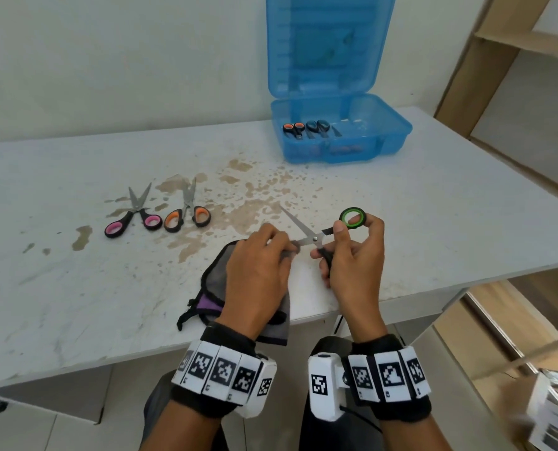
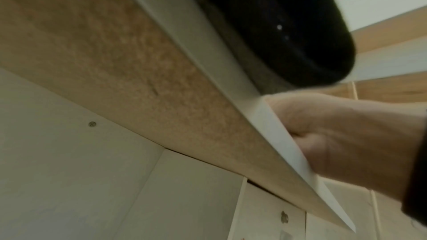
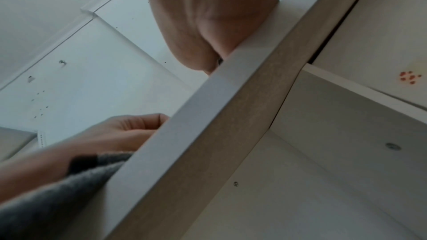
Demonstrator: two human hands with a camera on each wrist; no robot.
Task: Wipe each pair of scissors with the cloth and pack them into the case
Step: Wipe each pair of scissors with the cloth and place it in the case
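Scissors [image 1: 316, 237] with green rings sit open over the surface's near edge, right hand [image 1: 352, 255] gripping their handles. Left hand [image 1: 258, 271] pinches the cloth [image 1: 212, 281] around one blade; better slide outward, fingers off the sharp edge.

You get soft, even daylight and faint shadows in the head view, bowed edges, while both wrist views are dim and blurred.
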